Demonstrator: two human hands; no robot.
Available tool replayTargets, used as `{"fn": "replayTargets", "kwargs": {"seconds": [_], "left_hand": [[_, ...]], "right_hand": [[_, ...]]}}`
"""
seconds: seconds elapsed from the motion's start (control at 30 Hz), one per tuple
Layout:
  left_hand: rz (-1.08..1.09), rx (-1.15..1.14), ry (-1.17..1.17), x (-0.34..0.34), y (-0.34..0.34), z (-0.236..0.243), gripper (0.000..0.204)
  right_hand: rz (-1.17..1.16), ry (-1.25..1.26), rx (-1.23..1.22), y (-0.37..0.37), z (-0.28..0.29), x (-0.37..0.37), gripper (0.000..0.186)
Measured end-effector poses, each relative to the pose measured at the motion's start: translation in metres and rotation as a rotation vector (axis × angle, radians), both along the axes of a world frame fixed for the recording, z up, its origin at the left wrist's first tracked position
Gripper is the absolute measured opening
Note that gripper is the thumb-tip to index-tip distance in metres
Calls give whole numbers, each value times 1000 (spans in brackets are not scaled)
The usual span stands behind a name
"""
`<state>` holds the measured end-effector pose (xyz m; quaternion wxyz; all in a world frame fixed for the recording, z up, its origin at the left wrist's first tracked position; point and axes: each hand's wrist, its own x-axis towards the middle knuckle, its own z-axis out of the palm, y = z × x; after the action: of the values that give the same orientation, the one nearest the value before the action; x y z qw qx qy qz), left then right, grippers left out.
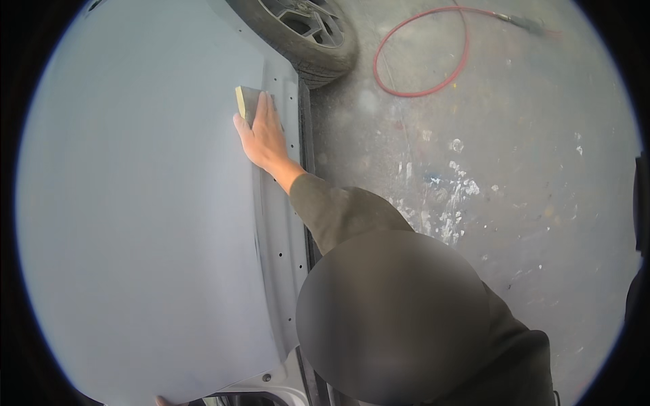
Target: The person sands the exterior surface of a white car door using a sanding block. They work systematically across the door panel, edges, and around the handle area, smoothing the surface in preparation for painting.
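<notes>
My right hand point(263, 139) lies stretched over a sanding block point(249, 101) with a yellow edge and a dark grey top. The fingers and thumb span the block and press it on the large matte grey car panel point(149, 189), close to its right edge. At the lower edge of the view, only a fingertip of what seems to be my left hand point(161, 400) shows by the panel's rim. The rest of that hand is out of sight. A blurred patch covers part of my dark sleeve and body.
A car wheel point(315, 34) stands beyond the panel at the top. A strip with small holes point(281, 223) runs along the panel's right side. On the paint-spotted concrete floor point(542, 169) a red hose point(433, 91) lies in a loop.
</notes>
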<state>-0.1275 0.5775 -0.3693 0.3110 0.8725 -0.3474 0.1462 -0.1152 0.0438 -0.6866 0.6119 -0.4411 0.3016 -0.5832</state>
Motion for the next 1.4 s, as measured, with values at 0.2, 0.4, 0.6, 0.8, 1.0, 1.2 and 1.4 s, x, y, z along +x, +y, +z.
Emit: {"fn": "replayTargets", "kwargs": {"seconds": [0.2, 0.4, 0.6, 0.8, 1.0, 1.2, 1.4], "left_hand": [[35, -6, -6, -6, -2, -3, 73], [51, -63, -6, -11, -33, -22, 71], [131, -54, -39, -12, -25, -18, 64], [52, -69, -50, 0, -20, -24, 58], [16, -53, 4, 1, -19, -18, 62], [-4, -31, -4, -2, -16, -18, 63], [-19, -55, -31, -4, -34, -21, 59]], "right_hand": [[-22, -24, -15, 108, -7, 6, 98], [172, -38, -74, 389, -20, -40, 102], [277, 51, -181, 396, -30, -55, 99], [225, 20, 1, 383, -8, -53, 95], [501, -60, 26, 502, -30, -128, 76], [255, 20, 32, 419, -45, -131, 65], [211, 3, -40, 466, -7, -75, 79]]}}
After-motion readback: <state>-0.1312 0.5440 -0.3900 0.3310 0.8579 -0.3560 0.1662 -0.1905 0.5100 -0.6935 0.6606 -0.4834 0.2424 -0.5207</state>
